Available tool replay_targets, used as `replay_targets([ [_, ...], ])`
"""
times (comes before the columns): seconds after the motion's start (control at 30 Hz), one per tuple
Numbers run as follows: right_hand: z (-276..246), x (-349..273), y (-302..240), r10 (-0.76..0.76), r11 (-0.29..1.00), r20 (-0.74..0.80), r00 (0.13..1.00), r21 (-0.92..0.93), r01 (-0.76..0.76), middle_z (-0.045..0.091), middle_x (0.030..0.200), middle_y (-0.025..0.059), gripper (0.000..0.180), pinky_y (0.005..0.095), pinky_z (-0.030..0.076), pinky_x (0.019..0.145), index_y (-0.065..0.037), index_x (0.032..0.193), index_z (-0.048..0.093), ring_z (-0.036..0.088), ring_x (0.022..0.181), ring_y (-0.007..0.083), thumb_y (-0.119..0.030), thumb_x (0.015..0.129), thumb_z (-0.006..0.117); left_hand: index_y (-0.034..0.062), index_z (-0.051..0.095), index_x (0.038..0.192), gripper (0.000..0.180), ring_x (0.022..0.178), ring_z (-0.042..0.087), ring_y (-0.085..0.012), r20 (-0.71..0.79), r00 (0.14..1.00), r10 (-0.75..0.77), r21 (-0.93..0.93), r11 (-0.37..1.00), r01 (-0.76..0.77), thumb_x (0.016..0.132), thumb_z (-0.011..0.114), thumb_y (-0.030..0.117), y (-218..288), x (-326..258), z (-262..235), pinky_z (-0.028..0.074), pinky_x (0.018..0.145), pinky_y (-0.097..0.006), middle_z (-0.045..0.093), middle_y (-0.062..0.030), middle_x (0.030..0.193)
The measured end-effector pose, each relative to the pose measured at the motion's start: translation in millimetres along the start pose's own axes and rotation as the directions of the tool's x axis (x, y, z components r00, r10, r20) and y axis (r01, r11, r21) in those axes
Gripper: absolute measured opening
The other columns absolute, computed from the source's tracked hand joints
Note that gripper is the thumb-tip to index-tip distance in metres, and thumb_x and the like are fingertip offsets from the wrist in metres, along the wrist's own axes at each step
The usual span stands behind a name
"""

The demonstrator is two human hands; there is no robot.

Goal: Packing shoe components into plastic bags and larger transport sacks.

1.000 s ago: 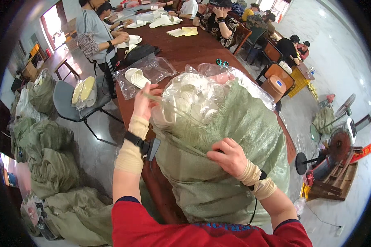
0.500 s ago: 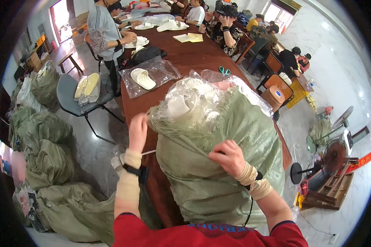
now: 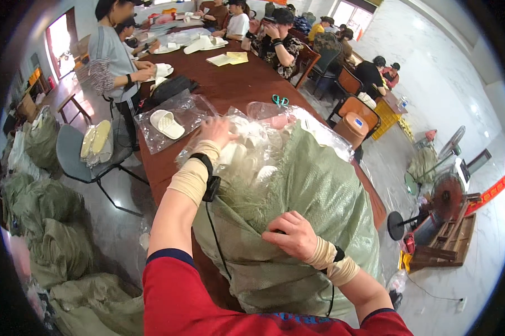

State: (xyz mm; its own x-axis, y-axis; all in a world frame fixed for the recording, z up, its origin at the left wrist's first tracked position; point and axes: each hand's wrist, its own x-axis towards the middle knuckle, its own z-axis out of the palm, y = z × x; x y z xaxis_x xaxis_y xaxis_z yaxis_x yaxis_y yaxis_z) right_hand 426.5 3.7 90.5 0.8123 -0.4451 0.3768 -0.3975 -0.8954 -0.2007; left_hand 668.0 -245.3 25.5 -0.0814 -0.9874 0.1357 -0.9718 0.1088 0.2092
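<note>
A large green woven sack stands in front of me at the table, its frayed mouth full of white slippers in clear plastic. My left hand is at the far left of that mouth, over the plastic-wrapped slippers; it is slightly blurred, with fingers apart. Lower on the sack's near side, my right hand is closed, its fingers gripping the sack's cloth. Beyond my left hand, a single white slipper lies on a flat clear plastic bag.
The brown table stretches away, with teal scissors and yellow paper on it. A grey chair holding yellowish slippers and several green sacks are left. A fan stands right. Other people work around the table.
My left hand has moved forward and inward from the sack's left rim onto the wrapped slippers. My right hand keeps its grip on the sack's cloth. The whole view has shifted somewhat.
</note>
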Motion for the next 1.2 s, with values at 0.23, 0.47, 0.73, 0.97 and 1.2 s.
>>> replay_targets([
  [0.23,-0.3,-2.7,13.5,0.167,0.985,-0.125,0.978,-0.012,-0.170,0.054,0.087,0.0034,0.020,0.0352,0.042,0.069,-0.012,0.091,0.064,0.053,0.079,0.0229,-0.012,0.072,0.069,0.0124,0.052,0.124,0.042,0.101,0.058,-0.0371,0.370,0.761,0.533,-0.389,0.833,-0.394,0.084,0.057,0.020,87.6,-48.2,32.3,0.045,0.086,-0.044,0.061,-0.0228,0.106],
  [0.47,-5.4,-6.0,14.9,0.123,0.992,-0.119,0.985,0.004,-0.123,0.054,0.089,0.0033,0.023,0.0339,0.043,0.070,-0.013,0.092,0.062,0.053,0.081,0.0218,-0.012,0.069,0.065,0.0068,0.062,0.092,0.017,0.082,0.063,-0.0370,0.237,0.851,0.469,-0.237,0.877,-0.418,0.084,0.051,0.017,49.8,-28.5,50.2,0.049,0.071,-0.047,0.064,-0.0216,0.087],
  [0.73,-0.1,-7.5,22.3,0.214,0.977,-0.118,0.970,0.049,-0.210,0.055,0.088,0.0039,0.021,0.0352,0.043,0.069,-0.013,0.093,0.065,0.053,0.078,0.0230,-0.010,0.072,0.069,0.0118,0.063,0.108,0.041,0.106,0.054,-0.0323,-0.110,0.922,0.372,-0.217,0.896,-0.387,0.074,0.068,0.035,46.6,42.5,33.1,0.043,0.086,-0.043,0.061,-0.0156,0.105],
  [0.97,3.8,3.8,13.8,0.239,0.971,-0.089,0.967,0.041,-0.237,0.056,0.087,0.0047,0.020,0.0362,0.042,0.066,-0.010,0.089,0.067,0.053,0.077,0.0249,-0.009,0.070,0.070,0.0117,0.029,0.142,0.079,0.119,0.048,-0.0294,0.377,0.773,0.511,0.042,0.824,-0.565,0.076,0.065,0.034,80.3,-19.8,85.1,0.023,0.102,-0.066,0.053,-0.0165,0.123],
  [1.2,9.1,0.2,26.0,0.313,0.949,-0.091,0.945,0.068,-0.308,0.055,0.088,0.0059,0.020,0.0352,0.043,0.070,-0.010,0.092,0.066,0.053,0.080,0.0249,-0.009,0.073,0.069,0.0120,0.036,0.137,0.089,0.112,0.053,-0.0309,0.108,0.907,0.407,0.018,0.912,-0.411,0.063,0.076,0.040,36.2,33.8,88.6,0.041,0.090,-0.052,0.052,-0.0181,0.123],
])
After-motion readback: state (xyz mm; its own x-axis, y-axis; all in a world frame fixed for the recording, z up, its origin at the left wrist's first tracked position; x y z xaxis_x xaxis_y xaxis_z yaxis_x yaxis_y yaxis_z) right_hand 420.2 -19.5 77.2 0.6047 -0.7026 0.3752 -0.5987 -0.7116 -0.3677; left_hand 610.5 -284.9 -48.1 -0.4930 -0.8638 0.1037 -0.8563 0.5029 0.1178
